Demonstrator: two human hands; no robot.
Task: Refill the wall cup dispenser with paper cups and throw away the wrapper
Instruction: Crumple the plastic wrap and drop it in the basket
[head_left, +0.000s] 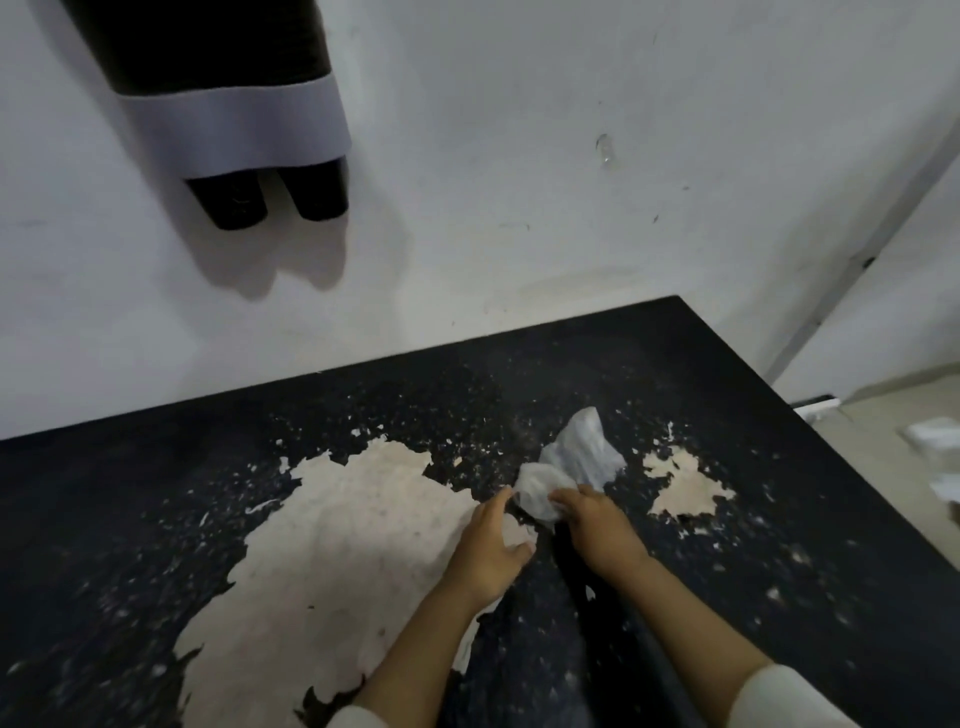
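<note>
The wall cup dispenser (228, 124), dark with a white lower band, hangs at the upper left, and two black cup bottoms (275, 200) stick out under it. A crumpled clear plastic wrapper (576, 462) lies on the black table (156, 519) at centre right. My right hand (597, 525) is closed on the wrapper's near end. A dark, tube-like stack of black cups (613, 613) runs under my right forearm toward me, and its far end is hidden by the hand. My left hand (493, 545) rests just left of the wrapper, fingers apart and holding nothing.
The tabletop's black coating is peeled, showing large pale patches (353, 530). The table's right edge (810, 426) drops to a floor with white scraps (935, 431). A small clear hook (605, 148) is stuck on the white wall.
</note>
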